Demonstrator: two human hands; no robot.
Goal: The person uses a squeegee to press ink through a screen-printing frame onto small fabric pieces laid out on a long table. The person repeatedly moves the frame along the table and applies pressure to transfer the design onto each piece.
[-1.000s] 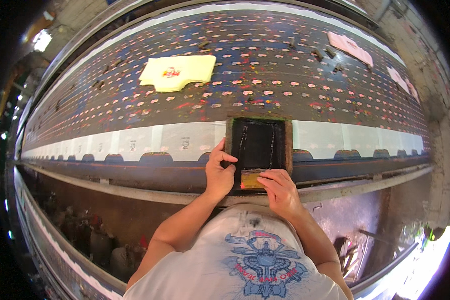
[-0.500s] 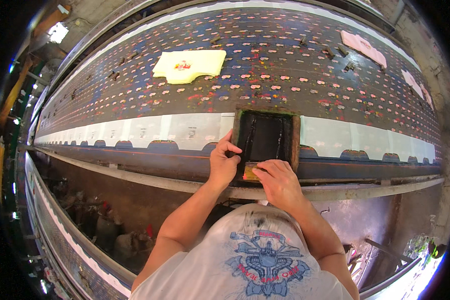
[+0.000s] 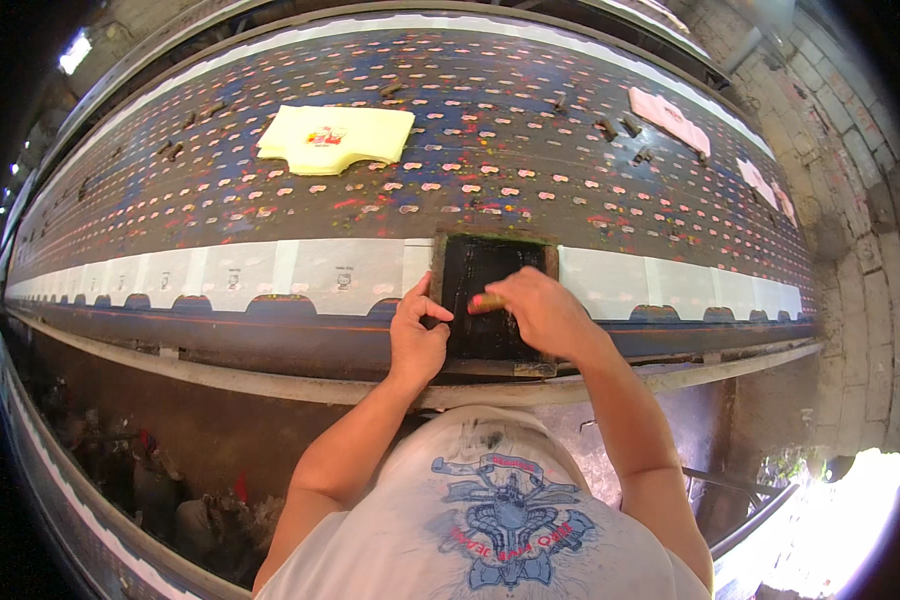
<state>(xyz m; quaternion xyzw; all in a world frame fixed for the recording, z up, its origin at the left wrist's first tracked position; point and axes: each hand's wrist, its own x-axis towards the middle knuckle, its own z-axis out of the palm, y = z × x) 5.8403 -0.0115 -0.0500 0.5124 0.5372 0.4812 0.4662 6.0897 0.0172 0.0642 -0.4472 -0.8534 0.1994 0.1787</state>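
A screen-printing frame (image 3: 453, 342) with a dark, ink-covered mesh lies at the near edge of the long printing table, over the row of white cloth pieces. My left hand (image 3: 416, 335) grips the frame's left side, its fingers curled at the rim. Over the middle of the mesh, my right hand (image 3: 544, 308) is closed around a small squeegee (image 3: 487, 302) with a yellowish body and a pink end. The squeegee's lower edge and most of its right part are hidden by my fingers.
White cloth pieces (image 3: 300, 275) run along the near edge on both sides of the frame, several with a small dark print. Farther back lie a yellow cloth stack (image 3: 370, 135), a pink cloth stack (image 3: 668, 118) and small dark blocks (image 3: 606, 130). A rail (image 3: 270, 376) borders the table.
My right hand has pushed the squeegee from the frame's near end up to mid-mesh. My left hand stays at the frame's left side. The whole view has shifted somewhat.
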